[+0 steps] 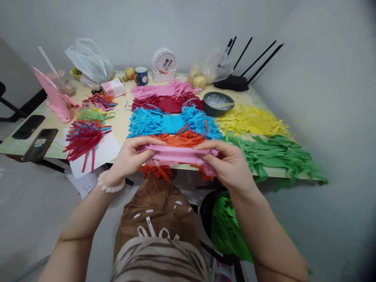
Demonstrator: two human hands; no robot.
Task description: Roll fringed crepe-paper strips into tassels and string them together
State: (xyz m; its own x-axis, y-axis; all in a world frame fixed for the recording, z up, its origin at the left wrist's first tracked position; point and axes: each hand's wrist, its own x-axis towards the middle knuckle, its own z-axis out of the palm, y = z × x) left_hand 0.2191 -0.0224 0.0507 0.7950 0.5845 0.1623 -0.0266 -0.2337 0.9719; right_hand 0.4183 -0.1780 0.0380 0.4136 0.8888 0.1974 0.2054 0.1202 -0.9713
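Both hands hold a folded strip of pink fringed paper [176, 153] just above the table's near edge. My left hand [131, 156] pinches its left end, thumb on top. My right hand [227, 164] grips the right end, fingers curled round it. Directly behind the strip lie fringed paper sheets in rows: orange [179, 139], blue [173, 122], dark red [167, 103] and pink [164, 91]. Orange fringes hang over the table edge under my hands.
Green fringed paper [273, 158] and yellow fringed paper [252, 121] lie on the right, a grey bowl [218, 103] behind them. Mixed paper bundles [85, 135], two phones [39, 143] and a pink stand [54, 96] sit left. A router [235, 82], mug [141, 75] and bags stand at the back.
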